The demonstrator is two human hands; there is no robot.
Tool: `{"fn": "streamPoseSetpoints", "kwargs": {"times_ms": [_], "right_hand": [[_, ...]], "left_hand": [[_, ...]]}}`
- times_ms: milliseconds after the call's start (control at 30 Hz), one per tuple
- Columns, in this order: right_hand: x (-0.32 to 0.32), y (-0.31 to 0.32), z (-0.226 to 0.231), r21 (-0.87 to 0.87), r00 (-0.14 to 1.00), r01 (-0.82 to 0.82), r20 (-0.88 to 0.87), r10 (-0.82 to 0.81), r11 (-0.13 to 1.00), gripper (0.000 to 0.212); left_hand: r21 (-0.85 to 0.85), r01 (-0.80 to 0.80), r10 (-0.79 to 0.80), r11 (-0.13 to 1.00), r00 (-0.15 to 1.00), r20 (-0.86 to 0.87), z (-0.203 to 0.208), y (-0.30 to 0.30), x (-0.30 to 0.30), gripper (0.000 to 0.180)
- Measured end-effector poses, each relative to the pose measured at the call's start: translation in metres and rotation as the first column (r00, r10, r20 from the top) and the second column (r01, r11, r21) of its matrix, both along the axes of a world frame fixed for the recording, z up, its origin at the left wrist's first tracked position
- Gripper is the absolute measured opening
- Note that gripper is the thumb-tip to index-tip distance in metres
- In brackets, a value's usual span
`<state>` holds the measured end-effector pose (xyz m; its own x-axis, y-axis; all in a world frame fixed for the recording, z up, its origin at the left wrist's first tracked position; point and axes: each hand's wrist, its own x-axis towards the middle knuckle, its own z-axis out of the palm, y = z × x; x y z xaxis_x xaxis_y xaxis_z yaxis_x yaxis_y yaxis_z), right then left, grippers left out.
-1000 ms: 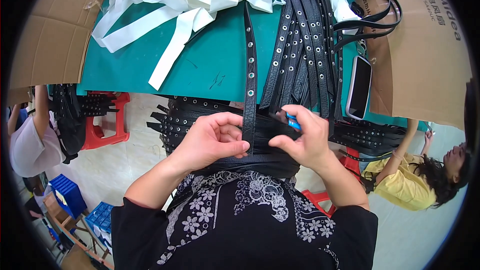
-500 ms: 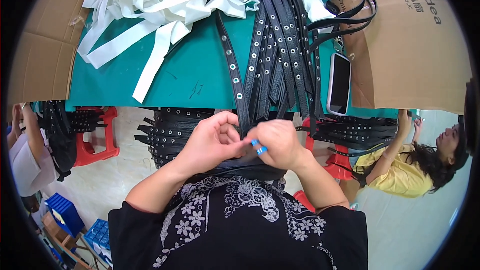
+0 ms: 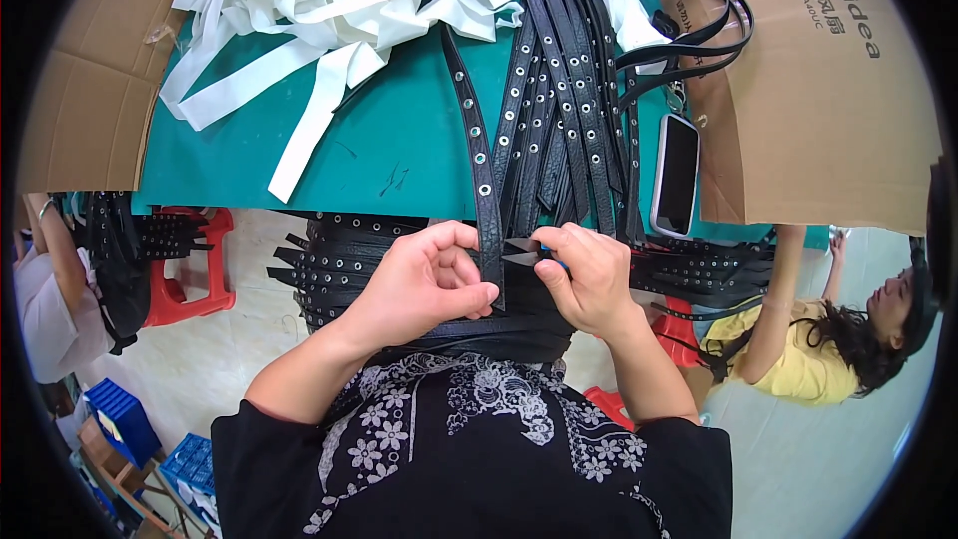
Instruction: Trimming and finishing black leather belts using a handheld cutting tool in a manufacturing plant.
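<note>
Left hand (image 3: 424,274) has the lower end of a long black leather strap with silver eyelets (image 3: 488,215) pinched, hanging past the edge of the flat green tabletop (image 3: 239,165) – right hand's (image 3: 591,279) curled round small metal snips with a bit of blue (image 3: 522,259), blades parted just beside the strap – tangled white fabric strips (image 3: 309,0) sit further back, up to the left

- A black strap (image 3: 483,174), dotted with silver eyelets, hung over the counter's (image 3: 399,120) edge.
- Snips (image 3: 522,260), I saw, pointed at it, blades parted.
</note>
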<state>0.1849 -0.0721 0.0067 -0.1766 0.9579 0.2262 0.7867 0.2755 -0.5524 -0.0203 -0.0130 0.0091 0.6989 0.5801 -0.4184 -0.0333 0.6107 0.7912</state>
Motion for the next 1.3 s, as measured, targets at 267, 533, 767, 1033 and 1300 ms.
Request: {"fn": "streamPoseSetpoints", "kwargs": {"times_ms": [267, 533, 767, 1033, 1300], "right_hand": [[-0.005, -0.001, 0.002, 0.09, 0.995, -0.014, 0.104, 0.005, 0.996, 0.023], [-0.007, -0.003, 0.002, 0.156, 0.98, -0.01, 0.196, -0.02, 0.988, 0.023], [-0.004, -0.001, 0.003, 0.161, 0.975, -0.038, 0.222, 0.001, 0.986, 0.024], [-0.002, 0.002, 0.001, 0.173, 0.965, -0.091, 0.258, 0.044, 0.981, 0.023], [-0.015, 0.02, -0.013, -0.35, 0.538, 0.012, -0.787, -0.301, 0.937, 0.02]], "left_hand": [[-0.021, 0.015, -0.015, 1.0, 1.0, 0.008, -0.001, 0.001, -0.001, 0.032], [-0.12, 0.026, -0.02, 0.993, 0.999, 0.048, -0.006, 0.002, -0.003, 0.034], [-0.109, 0.016, -0.012, 0.994, 0.999, 0.037, -0.007, 0.001, -0.004, 0.031], [-0.107, 0.018, -0.016, 0.994, 1.0, 0.025, -0.006, 0.002, -0.005, 0.027], [-0.081, 0.028, -0.024, 0.996, 0.999, 0.049, -0.008, -0.001, 0.0, 0.021]]}}
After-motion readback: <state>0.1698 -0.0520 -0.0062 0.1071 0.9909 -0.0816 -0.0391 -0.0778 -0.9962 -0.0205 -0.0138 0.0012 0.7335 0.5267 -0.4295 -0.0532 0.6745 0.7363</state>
